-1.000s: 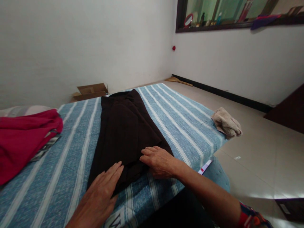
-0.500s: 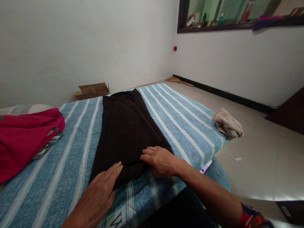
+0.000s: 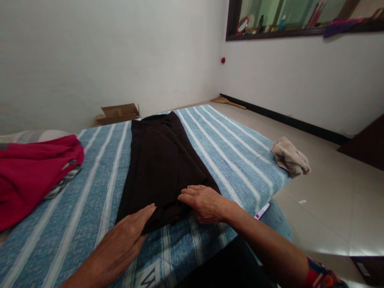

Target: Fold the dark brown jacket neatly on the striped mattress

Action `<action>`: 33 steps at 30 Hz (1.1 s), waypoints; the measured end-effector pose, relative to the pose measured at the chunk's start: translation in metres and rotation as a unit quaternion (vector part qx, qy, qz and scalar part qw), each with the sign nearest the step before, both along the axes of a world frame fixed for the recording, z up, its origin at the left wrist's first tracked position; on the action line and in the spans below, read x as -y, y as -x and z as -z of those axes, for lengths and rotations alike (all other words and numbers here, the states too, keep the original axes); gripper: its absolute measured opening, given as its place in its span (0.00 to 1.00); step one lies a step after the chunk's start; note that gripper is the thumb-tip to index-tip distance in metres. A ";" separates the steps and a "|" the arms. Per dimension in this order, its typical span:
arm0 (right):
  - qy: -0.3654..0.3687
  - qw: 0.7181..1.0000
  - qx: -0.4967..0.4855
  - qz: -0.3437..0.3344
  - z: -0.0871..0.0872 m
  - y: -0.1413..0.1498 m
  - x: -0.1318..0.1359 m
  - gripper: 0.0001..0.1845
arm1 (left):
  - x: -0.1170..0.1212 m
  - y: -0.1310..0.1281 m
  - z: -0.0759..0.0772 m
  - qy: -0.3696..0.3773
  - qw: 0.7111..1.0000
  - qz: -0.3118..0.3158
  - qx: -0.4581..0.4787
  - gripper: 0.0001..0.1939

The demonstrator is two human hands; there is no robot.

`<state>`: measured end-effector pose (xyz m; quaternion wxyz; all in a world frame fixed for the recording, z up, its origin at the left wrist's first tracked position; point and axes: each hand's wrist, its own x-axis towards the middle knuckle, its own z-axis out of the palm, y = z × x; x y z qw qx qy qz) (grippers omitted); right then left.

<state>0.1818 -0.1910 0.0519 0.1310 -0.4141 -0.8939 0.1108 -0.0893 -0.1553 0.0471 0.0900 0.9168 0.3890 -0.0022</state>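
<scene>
A dark brown garment [image 3: 156,164], shaped like a skirt, lies spread on the blue, white-striped bed cover [image 3: 103,192]. Its narrower waist end points away from me and its wider hem lies near me. My left hand [image 3: 127,234] rests at the near left corner of the hem, fingers stretched out flat on the cloth. At the near right part of the hem, my right hand [image 3: 201,202] has its fingers bent over the cloth, with the fingertips on top. The right thumb is hidden beneath the hand.
A crimson cloth [image 3: 33,172] lies at the left over patterned fabric. A beige towel [image 3: 289,156] hangs at the bed's right corner. Beyond the bed stands an open cardboard box [image 3: 118,114]. A white, flat strip-like object [image 3: 263,210] sits by the near right edge, above a blue stool-like seat [image 3: 277,222].
Both hands keep nearly the same places on the garment's hem; the left has slid very slightly. The whole view has shifted a little.
</scene>
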 end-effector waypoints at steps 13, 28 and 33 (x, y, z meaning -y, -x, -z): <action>0.028 0.998 0.007 0.048 -0.011 0.000 0.004 0.24 | -0.001 -0.014 -0.019 0.078 0.994 -0.053 -0.047 0.28; 0.011 0.996 -0.012 0.090 0.003 -0.016 0.013 0.24 | 0.016 0.015 0.002 -0.092 0.995 -0.025 0.010 0.30; -0.037 0.994 -0.039 0.095 0.020 -0.026 0.022 0.26 | 0.031 0.033 0.021 -0.209 0.973 0.005 0.102 0.31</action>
